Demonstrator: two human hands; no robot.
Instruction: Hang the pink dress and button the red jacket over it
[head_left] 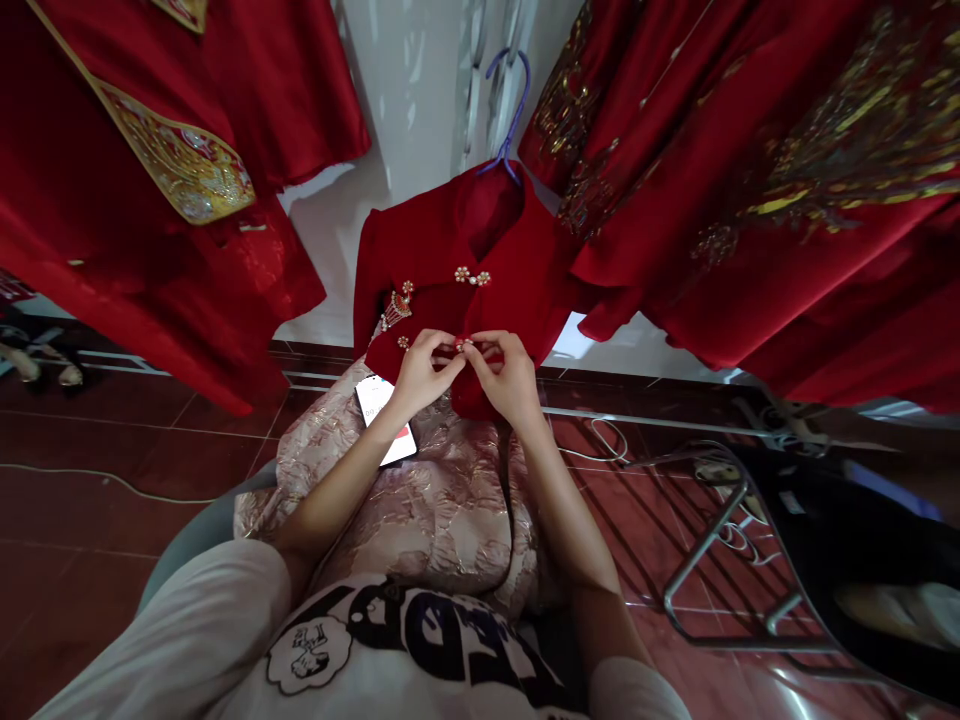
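A short red jacket hangs in front of me on a purple hanger, its lower part reaching my lap. Pearl-and-gold flower clasps join its front near the neckline. A tasselled brooch decorates its left side in view. My left hand and my right hand meet at the jacket's lower front. Both pinch a small beaded clasp, fingertips almost touching; my fingers partly cover it. Pink-gold brocade fabric covers my lap, and a phone with a lit screen lies on it beside my left wrist.
Red garments with gold embroidery hang at left, and sequined red garments hang at right. A metal-framed black chair stands at right. White cables run over the red tiled floor. Shoes sit at far left.
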